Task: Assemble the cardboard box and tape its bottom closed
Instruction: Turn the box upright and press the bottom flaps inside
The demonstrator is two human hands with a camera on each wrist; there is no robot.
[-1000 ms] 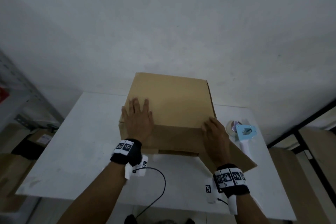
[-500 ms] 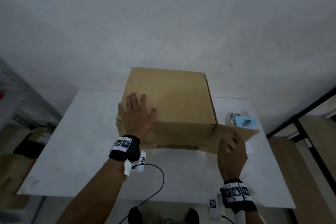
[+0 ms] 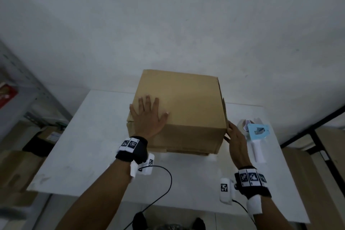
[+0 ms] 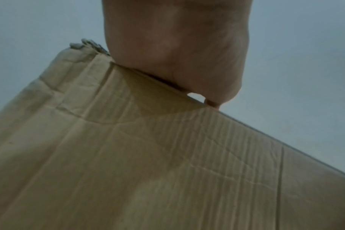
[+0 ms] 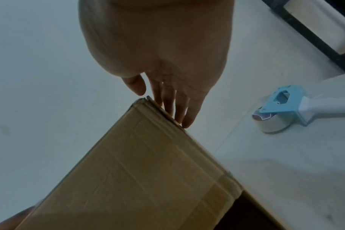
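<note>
A brown cardboard box [image 3: 188, 106] stands squared up on the white table [image 3: 89, 136]. My left hand [image 3: 147, 115] lies flat with spread fingers on the box's top near its front left corner [image 4: 100, 62]. My right hand [image 3: 236, 136] has straight fingers [image 5: 167, 102] pressing against the right side flap at the box's upper right edge [image 5: 158, 109]. A tape dispenser [image 3: 256, 134] with a light blue head and white handle lies on the table just right of my right hand, also seen as the dispenser [image 5: 286, 105] in the right wrist view.
A black cable [image 3: 164, 179] trails from my left wrist over the table's front edge. Metal shelving and cardboard boxes [image 3: 28, 136] stand on the floor to the left. A black frame [image 3: 321, 123] stands at the right. The wall is close behind the table.
The right hand swung the loose side flap up from the table and now presses it against the box's right side. The left hand stayed flat on the top.
</note>
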